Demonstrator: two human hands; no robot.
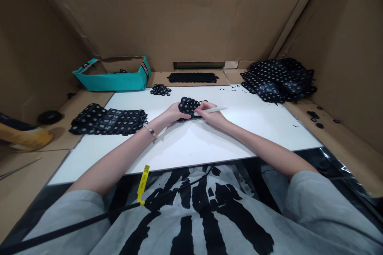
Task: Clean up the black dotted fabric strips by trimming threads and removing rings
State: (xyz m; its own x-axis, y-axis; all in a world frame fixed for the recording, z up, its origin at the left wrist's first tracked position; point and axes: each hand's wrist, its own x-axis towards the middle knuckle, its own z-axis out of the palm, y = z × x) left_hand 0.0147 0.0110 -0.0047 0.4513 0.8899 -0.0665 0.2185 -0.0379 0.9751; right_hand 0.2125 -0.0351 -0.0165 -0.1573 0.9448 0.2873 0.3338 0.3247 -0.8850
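Observation:
On the white board (185,143) in front of me, my left hand (173,112) is closed around a black perforated sheet (188,105) full of round holes. My right hand (211,114) touches the same sheet from the right and pinches a white pen-like tool (216,109) whose free end points right. Both hands sit close together at the middle of the board. A beaded bracelet (150,130) circles my left wrist.
A stack of black perforated sheets (107,120) lies at the left, a bigger heap (278,79) at the back right. Small black rings (160,90) and a black strip (193,77) lie behind. A teal box (115,75) stands back left. Cardboard walls enclose the space.

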